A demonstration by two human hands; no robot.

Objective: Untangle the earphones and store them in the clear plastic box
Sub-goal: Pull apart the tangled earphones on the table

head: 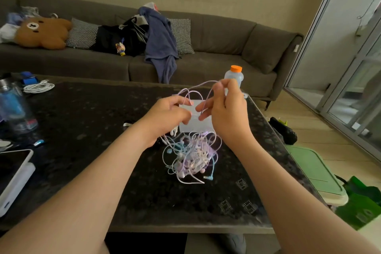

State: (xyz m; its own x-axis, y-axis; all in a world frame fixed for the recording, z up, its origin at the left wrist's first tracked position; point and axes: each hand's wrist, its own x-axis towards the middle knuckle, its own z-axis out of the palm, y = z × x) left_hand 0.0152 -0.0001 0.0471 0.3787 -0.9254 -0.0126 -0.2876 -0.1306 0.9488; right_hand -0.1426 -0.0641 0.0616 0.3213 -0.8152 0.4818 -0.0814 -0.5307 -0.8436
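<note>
Right hand point(228, 113) pinches a lilac cord point(204, 83) aloft, left hand point(167, 115) pinching its loop alongside; tangled earphones point(191, 154) hang beneath both, clear plastic box point(198, 126) just behind. Light, limp cords likely snag; best drawn out by a plug end point(209, 178).

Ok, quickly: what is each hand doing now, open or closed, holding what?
Left hand: closed, pinching a thin lilac earphone cable.
Right hand: closed, pinching a loop of the same cable above the tangled pastel earphones.

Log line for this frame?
stage: untangling | right hand: pinches lilac cord, raised | left hand: grips lilac cord | earphones: tangled on table | box: behind hands
</note>
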